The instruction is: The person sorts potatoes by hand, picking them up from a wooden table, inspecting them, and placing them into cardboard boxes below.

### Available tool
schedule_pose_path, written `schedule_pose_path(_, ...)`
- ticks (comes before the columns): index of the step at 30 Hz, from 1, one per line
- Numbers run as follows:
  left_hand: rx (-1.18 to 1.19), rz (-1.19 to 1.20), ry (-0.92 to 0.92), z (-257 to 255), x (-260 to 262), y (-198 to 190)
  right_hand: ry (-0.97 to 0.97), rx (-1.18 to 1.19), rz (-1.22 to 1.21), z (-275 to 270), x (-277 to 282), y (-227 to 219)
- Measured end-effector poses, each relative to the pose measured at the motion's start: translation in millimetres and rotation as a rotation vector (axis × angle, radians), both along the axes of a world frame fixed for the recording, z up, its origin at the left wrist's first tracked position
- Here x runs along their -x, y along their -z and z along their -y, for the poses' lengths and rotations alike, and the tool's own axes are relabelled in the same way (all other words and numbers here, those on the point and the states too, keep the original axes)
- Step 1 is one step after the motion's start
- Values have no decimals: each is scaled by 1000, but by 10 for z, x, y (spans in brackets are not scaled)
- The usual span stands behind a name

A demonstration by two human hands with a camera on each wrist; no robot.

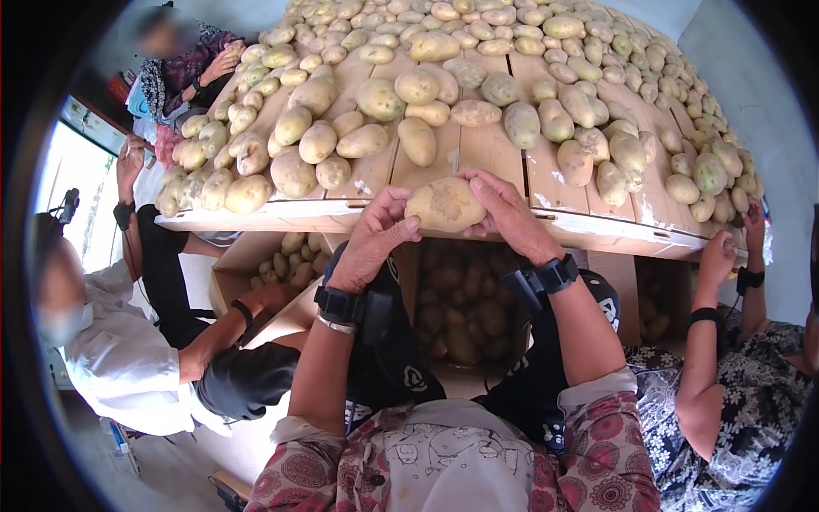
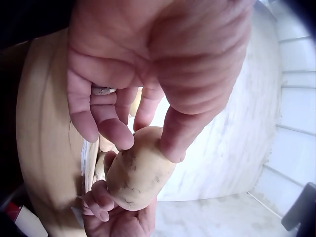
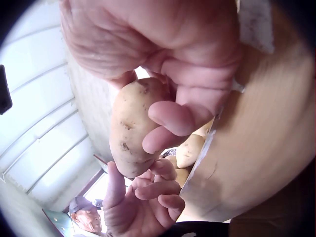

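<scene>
One oval, pale yellow potato (image 1: 445,205) with a brownish rough patch is held level at the front edge of the table. My left hand (image 1: 375,235) pinches its left end between thumb and fingers; my right hand (image 1: 512,218) grips the right end. In the left wrist view the potato (image 2: 139,170) lies between the thumb and fingers of my left hand (image 2: 148,69), with the other hand below. The right wrist view has dark marks on the potato (image 3: 133,128), and fingers of my right hand (image 3: 173,64) curl over its side.
Many potatoes (image 1: 418,141) cover the slatted wooden table (image 1: 341,207). Under its edge stand boxes of potatoes, one open box (image 1: 230,271) at the left and a dark one (image 1: 461,307) between the knees. Other people sit at the left and right, their arms near the table.
</scene>
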State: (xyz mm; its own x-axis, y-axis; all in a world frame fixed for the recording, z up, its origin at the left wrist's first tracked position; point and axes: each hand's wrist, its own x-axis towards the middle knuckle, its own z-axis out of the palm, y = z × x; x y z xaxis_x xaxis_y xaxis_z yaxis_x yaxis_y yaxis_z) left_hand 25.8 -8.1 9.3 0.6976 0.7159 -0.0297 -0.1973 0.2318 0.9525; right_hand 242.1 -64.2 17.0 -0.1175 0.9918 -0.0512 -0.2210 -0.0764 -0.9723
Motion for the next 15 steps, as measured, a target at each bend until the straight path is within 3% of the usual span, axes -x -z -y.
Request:
schedule_pose_path(8,17,-4,9,-14,15,25,-22,32,-15,23,-7,-36)
schedule_pose_path(15,-6,2,1,-8,21,44,5,-38,147,53,-92,2)
